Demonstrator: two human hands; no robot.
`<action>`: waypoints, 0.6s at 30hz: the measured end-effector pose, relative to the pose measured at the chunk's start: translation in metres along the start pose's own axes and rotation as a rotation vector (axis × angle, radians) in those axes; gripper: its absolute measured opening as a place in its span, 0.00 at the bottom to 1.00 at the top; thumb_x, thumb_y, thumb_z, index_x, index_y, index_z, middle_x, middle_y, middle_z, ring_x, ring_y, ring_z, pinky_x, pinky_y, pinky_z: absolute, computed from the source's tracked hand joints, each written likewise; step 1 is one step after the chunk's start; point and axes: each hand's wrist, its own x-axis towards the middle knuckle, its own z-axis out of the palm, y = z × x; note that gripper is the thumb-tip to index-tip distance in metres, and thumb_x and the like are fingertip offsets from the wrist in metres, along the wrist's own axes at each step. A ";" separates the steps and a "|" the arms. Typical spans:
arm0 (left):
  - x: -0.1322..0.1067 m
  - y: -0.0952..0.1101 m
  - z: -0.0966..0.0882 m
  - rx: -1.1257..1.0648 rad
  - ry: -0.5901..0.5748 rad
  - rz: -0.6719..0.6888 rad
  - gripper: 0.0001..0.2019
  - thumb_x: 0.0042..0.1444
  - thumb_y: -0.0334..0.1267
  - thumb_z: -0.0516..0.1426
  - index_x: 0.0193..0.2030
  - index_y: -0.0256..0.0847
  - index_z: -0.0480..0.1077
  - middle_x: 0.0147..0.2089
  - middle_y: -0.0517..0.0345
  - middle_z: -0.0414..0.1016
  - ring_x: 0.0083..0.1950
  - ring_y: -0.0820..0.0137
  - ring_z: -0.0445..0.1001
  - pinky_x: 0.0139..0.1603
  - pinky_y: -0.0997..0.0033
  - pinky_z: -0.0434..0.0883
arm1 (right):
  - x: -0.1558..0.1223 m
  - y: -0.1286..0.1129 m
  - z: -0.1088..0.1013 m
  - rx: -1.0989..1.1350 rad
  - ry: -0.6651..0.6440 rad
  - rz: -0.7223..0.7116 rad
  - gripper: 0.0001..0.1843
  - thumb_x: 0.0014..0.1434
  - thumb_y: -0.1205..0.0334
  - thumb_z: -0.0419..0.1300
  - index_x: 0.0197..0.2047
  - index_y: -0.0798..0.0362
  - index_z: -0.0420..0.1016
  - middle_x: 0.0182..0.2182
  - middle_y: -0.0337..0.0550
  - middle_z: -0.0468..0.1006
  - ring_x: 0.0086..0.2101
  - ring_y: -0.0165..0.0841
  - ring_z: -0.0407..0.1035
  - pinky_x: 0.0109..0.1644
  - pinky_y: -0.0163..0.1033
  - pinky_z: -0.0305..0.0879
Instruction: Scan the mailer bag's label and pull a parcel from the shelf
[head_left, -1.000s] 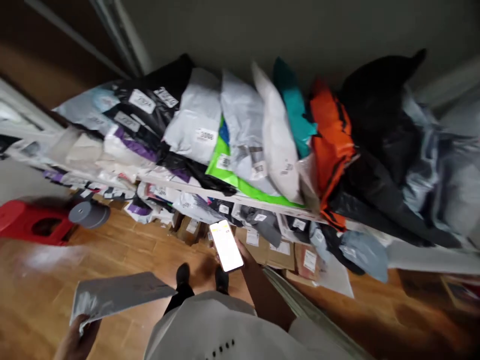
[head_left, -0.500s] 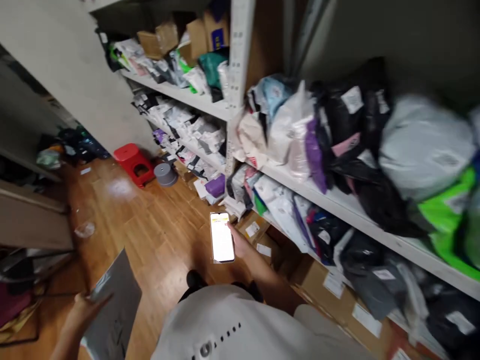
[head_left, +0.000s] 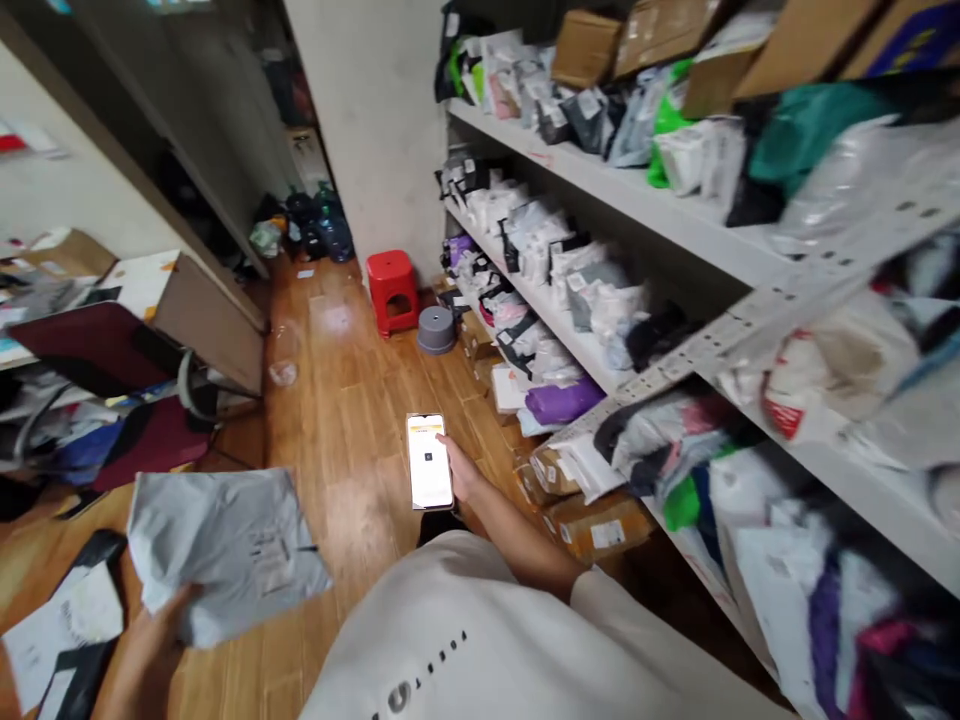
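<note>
My right hand (head_left: 463, 474) is closed round a smartphone (head_left: 430, 475), held upright before my body with its lit screen facing me. On the mostly white screen there is a yellow band at the top and a small dark square in the middle. At the lower left my left hand (head_left: 169, 615) grips the near edge of a grey plastic mailing bag (head_left: 225, 550). The bag is spread out flat, and a printed label (head_left: 271, 560) shows on it. Part of the left hand's fingers is hidden by the bag.
Shelves (head_left: 705, 235) full of bagged parcels run along the right. Cardboard boxes (head_left: 600, 530) lie beneath them. A red stool (head_left: 392, 292) and a grey stool (head_left: 436, 330) stand ahead by the wall. On the left are a chair (head_left: 142, 440) and parcels (head_left: 67, 625) on the floor.
My view has swung left, bringing the chair and desk into sight. The grey mailing bag has turned from edge-on to broad side up. A dark square has appeared on the phone screen.
</note>
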 end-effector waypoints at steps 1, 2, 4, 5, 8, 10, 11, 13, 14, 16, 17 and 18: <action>-0.007 0.002 0.003 -0.161 0.004 -0.041 0.31 0.25 0.33 0.68 0.43 0.45 0.72 0.38 0.59 0.77 0.34 0.58 0.76 0.37 0.56 0.76 | 0.009 0.001 0.011 -0.022 -0.004 -0.003 0.12 0.62 0.55 0.57 0.43 0.55 0.73 0.28 0.43 0.81 0.28 0.38 0.76 0.37 0.42 0.73; -0.012 0.005 0.006 -0.274 0.013 -0.073 0.35 0.24 0.30 0.67 0.47 0.47 0.72 0.43 0.60 0.76 0.37 0.60 0.76 0.40 0.56 0.76 | 0.019 0.002 0.022 -0.043 -0.010 -0.006 0.11 0.62 0.57 0.57 0.42 0.54 0.73 0.29 0.42 0.81 0.28 0.37 0.75 0.37 0.41 0.72; -0.016 0.014 0.012 -0.379 0.059 -0.051 0.38 0.25 0.28 0.66 0.51 0.49 0.71 0.47 0.60 0.75 0.39 0.61 0.76 0.45 0.55 0.76 | 0.039 0.003 0.043 -0.084 -0.021 -0.003 0.09 0.63 0.59 0.58 0.41 0.55 0.73 0.29 0.40 0.81 0.28 0.34 0.75 0.37 0.39 0.72; -0.016 0.020 0.014 -0.388 0.082 -0.030 0.37 0.26 0.27 0.66 0.51 0.48 0.72 0.48 0.59 0.75 0.39 0.61 0.75 0.45 0.54 0.76 | 0.051 0.003 0.053 -0.108 -0.023 0.007 0.08 0.63 0.59 0.58 0.41 0.55 0.73 0.29 0.40 0.80 0.28 0.33 0.74 0.37 0.39 0.71; -0.003 0.038 0.016 -0.394 0.126 0.032 0.36 0.27 0.28 0.66 0.50 0.46 0.73 0.48 0.58 0.75 0.39 0.64 0.75 0.44 0.57 0.76 | 0.089 0.006 0.082 -0.196 -0.004 0.072 0.11 0.66 0.57 0.59 0.38 0.57 0.73 0.28 0.38 0.77 0.26 0.30 0.72 0.34 0.38 0.71; 0.009 0.051 0.017 -0.408 0.147 0.042 0.35 0.26 0.28 0.67 0.49 0.47 0.73 0.49 0.59 0.74 0.40 0.65 0.74 0.40 0.63 0.77 | 0.117 0.008 0.100 -0.261 0.029 0.128 0.13 0.66 0.55 0.60 0.37 0.57 0.73 0.27 0.37 0.75 0.25 0.29 0.70 0.31 0.36 0.70; 0.016 0.058 0.018 -0.414 0.162 0.034 0.35 0.26 0.28 0.67 0.49 0.47 0.73 0.48 0.59 0.74 0.40 0.65 0.74 0.37 0.65 0.77 | 0.131 0.009 0.110 -0.289 0.048 0.154 0.13 0.66 0.54 0.60 0.36 0.57 0.73 0.27 0.36 0.74 0.25 0.28 0.69 0.30 0.36 0.69; 0.030 0.073 0.020 -0.427 0.191 0.034 0.34 0.24 0.28 0.67 0.46 0.47 0.74 0.47 0.60 0.75 0.40 0.65 0.74 0.35 0.69 0.76 | 0.161 0.010 0.129 -0.331 0.084 0.197 0.15 0.65 0.53 0.60 0.36 0.57 0.72 0.27 0.36 0.74 0.25 0.28 0.69 0.29 0.35 0.69; 0.038 0.082 0.022 -0.431 0.204 0.046 0.34 0.24 0.28 0.67 0.46 0.46 0.74 0.46 0.60 0.75 0.40 0.64 0.74 0.35 0.69 0.76 | 0.175 0.010 0.139 -0.346 0.099 0.214 0.15 0.65 0.52 0.60 0.36 0.57 0.72 0.27 0.36 0.73 0.24 0.27 0.68 0.29 0.35 0.69; 0.053 0.098 0.027 -0.431 0.217 0.085 0.33 0.23 0.28 0.67 0.45 0.46 0.74 0.45 0.61 0.75 0.42 0.63 0.74 0.36 0.69 0.76 | 0.204 0.008 0.160 -0.363 0.116 0.243 0.16 0.65 0.50 0.60 0.37 0.57 0.72 0.27 0.36 0.73 0.24 0.27 0.68 0.29 0.35 0.69; 0.061 0.107 0.030 -0.432 0.217 0.101 0.33 0.24 0.28 0.67 0.45 0.46 0.73 0.45 0.61 0.76 0.43 0.62 0.74 0.38 0.68 0.76 | 0.218 0.007 0.170 -0.366 0.116 0.255 0.17 0.65 0.49 0.59 0.37 0.57 0.72 0.27 0.36 0.73 0.24 0.27 0.68 0.29 0.35 0.69; 0.069 0.115 0.033 -0.433 0.218 0.111 0.33 0.24 0.29 0.67 0.45 0.46 0.73 0.45 0.61 0.76 0.45 0.61 0.74 0.39 0.68 0.76 | 0.232 0.005 0.181 -0.367 0.111 0.267 0.18 0.65 0.48 0.59 0.37 0.57 0.72 0.27 0.36 0.73 0.24 0.27 0.67 0.29 0.36 0.69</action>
